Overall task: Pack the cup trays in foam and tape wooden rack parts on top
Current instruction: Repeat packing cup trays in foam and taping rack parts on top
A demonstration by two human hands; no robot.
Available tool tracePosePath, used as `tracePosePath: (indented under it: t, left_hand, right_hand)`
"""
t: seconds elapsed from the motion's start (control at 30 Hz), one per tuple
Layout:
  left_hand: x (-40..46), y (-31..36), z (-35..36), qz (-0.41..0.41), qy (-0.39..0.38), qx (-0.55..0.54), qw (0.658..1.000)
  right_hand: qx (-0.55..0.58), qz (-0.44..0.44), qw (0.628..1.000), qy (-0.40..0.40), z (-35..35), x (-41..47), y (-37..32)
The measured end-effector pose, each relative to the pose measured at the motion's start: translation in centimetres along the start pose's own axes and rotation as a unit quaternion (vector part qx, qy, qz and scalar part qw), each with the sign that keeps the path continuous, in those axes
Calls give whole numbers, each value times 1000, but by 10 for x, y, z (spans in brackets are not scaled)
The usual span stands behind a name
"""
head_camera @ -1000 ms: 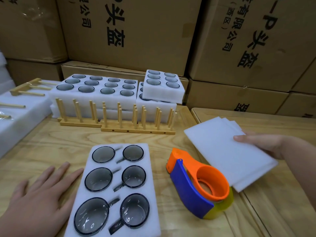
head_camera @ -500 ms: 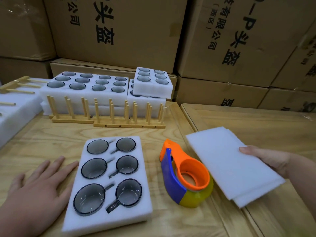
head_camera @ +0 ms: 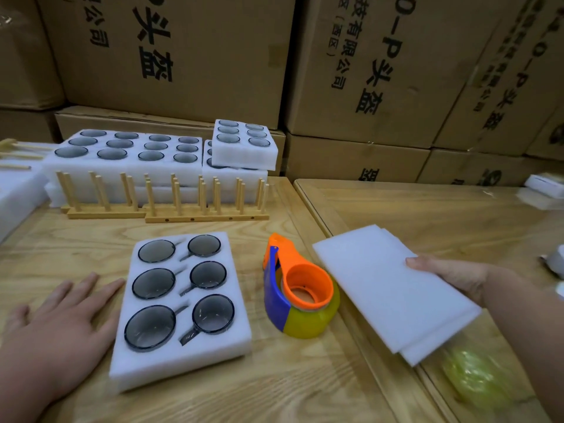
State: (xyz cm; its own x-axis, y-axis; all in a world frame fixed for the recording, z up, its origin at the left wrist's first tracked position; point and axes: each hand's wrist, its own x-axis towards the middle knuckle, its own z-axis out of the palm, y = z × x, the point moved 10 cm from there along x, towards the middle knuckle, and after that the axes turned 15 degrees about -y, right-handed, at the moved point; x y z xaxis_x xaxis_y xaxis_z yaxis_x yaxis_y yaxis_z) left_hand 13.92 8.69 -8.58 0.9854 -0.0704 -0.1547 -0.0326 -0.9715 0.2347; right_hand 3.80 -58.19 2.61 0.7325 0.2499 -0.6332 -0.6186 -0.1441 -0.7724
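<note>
A white foam tray (head_camera: 238,312) with several dark glass cups sunk in it lies flat on the wooden table in front of me. My left hand (head_camera: 58,325) rests palm down on the table just left of the tray, fingers spread, holding nothing. My right hand (head_camera: 457,279) grips a stack of flat white foam sheets (head_camera: 384,288) by the right edge, above the table to the right of the tray. Two wooden peg racks (head_camera: 183,209) stand upright behind the tray.
An orange, blue and yellow tape dispenser (head_camera: 299,294) sits between the tray and the foam sheets. More foam trays with cups (head_camera: 128,166) are stacked at the back. Cardboard boxes (head_camera: 366,71) wall off the rear. A yellow-green blurred object (head_camera: 473,377) lies at the lower right.
My right hand has drawn the foam sheets slightly nearer and lower. The view has tilted and shifted right. My left hand stays flat beside the tray.
</note>
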Motion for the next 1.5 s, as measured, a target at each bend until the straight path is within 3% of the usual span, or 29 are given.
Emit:
tracePosePath:
  t: [0.4,0.53,0.63,0.77,0.9,1.1,1.5]
  left_hand:
    - [-19,27,-17,13,-10,-14,1000]
    - [-29,36,-27,1,-13,-6,1000]
    - [-36,44,-31,0,-18,1,1000]
    - [-39,46,-35,-11,-18,7,1000]
    - [-39,47,-36,-11,-20,6,1000]
    - [-47,50,-41,-22,-19,-9,1000]
    - [-69,69,-55,-48,-37,-10,998]
  right_hand:
    - [58,-18,998,16,11,2,0]
    - [21,-1,1000,21,37,20,-14]
    - [-45,21,996,68,46,21,-30]
    - [-237,20,949,208,39,7,-70]
    - [-294,-42,909,294,50,-1,-106]
    - [-370,5,893,255,94,9,-114]
    - [-429,38,845,318,101,-11,-136]
